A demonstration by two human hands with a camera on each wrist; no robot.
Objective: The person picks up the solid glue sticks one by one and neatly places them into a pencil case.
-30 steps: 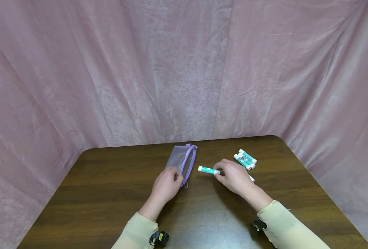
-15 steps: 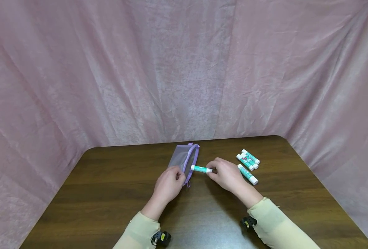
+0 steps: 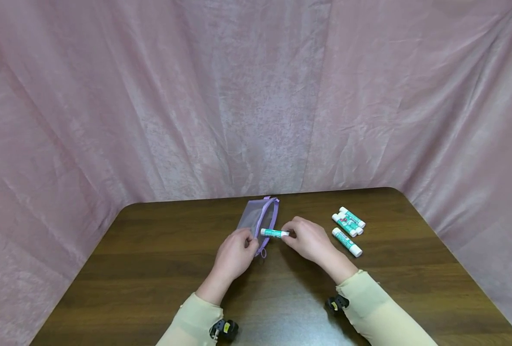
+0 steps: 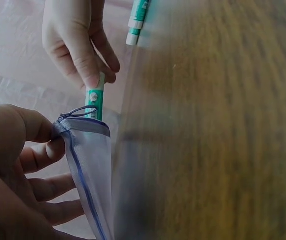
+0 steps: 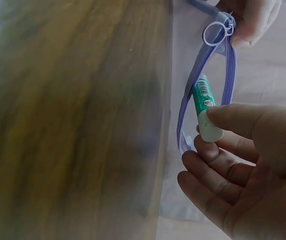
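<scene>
A purple mesh zipper pouch (image 3: 248, 215) stands with its zipped mouth parted toward the right. My left hand (image 3: 235, 254) pinches its near edge between thumb and forefinger, close to the zipper's ring pull (image 5: 215, 34). Between the thumb and fingers of my right hand (image 3: 309, 240) is a green-and-white glue stick (image 3: 273, 233), gripped by its white end. In the right wrist view the stick's far end lies inside the pouch opening, between the two zipper edges. The left wrist view shows the stick (image 4: 95, 98) at the pouch's mouth, its lower part hidden behind the mesh.
One more glue stick (image 3: 346, 242) lies on the wooden table (image 3: 152, 269) to the right of my right hand. Just behind it several others (image 3: 346, 224) lie bunched together. A pink curtain (image 3: 221, 96) hangs behind the table's far edge.
My right hand has carried the glue stick leftward, from beside the pouch into its opening. The glue stick lying near that hand is now uncovered. My left hand keeps its pinch on the pouch.
</scene>
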